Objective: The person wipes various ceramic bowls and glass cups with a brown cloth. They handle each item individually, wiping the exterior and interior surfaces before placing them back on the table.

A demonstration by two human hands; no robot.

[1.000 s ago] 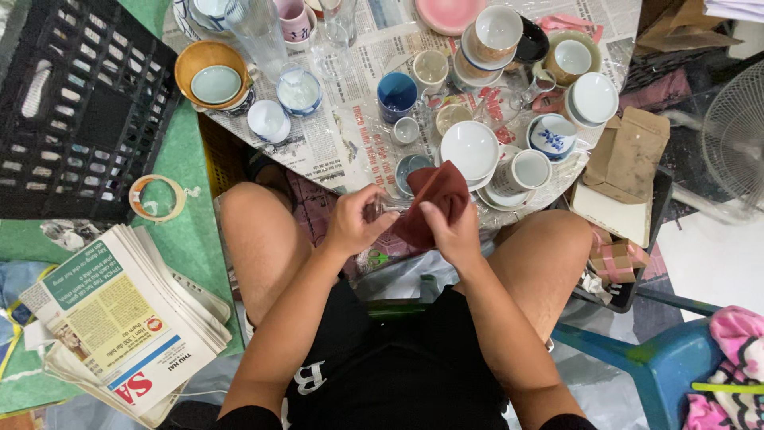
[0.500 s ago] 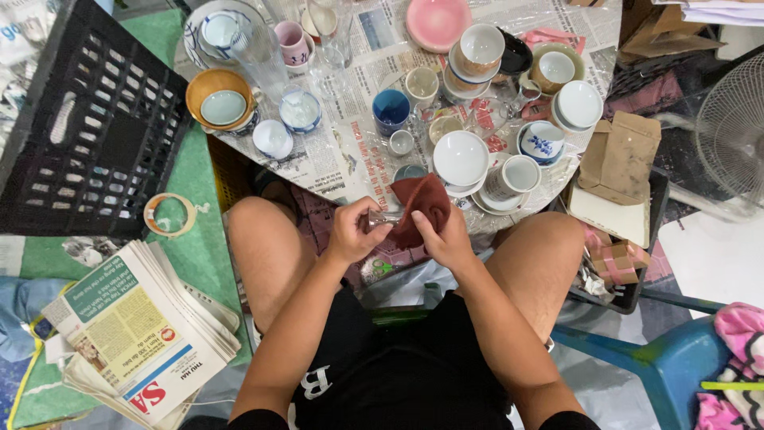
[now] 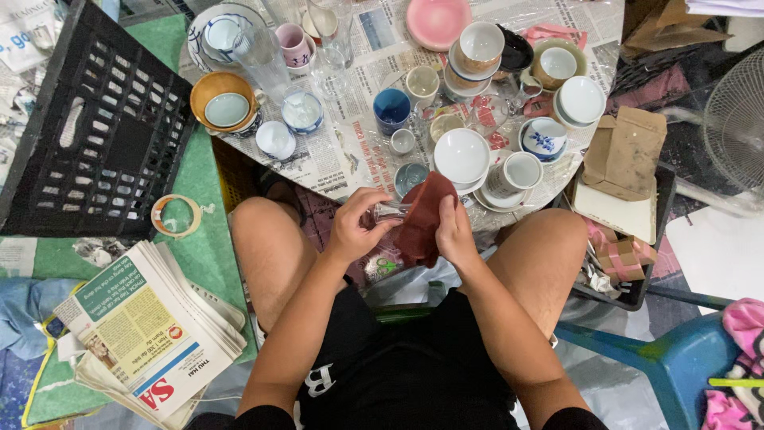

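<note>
- The counter (image 3: 362, 163) is low, spread with newspaper under clear plastic, and crowded with cups, bowls and glasses
- A black plastic crate (image 3: 87, 127) lies tilted on the floor at the left edge of the counter
- A stack of newspapers (image 3: 151, 334) lies on the floor beside the person's left knee, below the crate
- A blue plastic chair (image 3: 676, 358) shows at the lower right, near the right knee
- A flattened brown cardboard box (image 3: 625, 151) rests at the right rim of the counter
- A white bowl (image 3: 461, 155) stands near the front edge of the counter, just above the hands
- The left hand (image 3: 358, 227) has its grip closed around the end of a small clear glass (image 3: 388, 212), held level over the lap just below the counter's front edge
- The right hand (image 3: 454, 231) has its grip closed on a dark red cloth (image 3: 422, 219), which is pressed against the other end of the glass and hangs down between the two hands
- A roll of tape (image 3: 177, 215) lies on the green mat between crate and left knee
- A small blue cup (image 3: 391, 107) stands toward the middle of the counter
</note>
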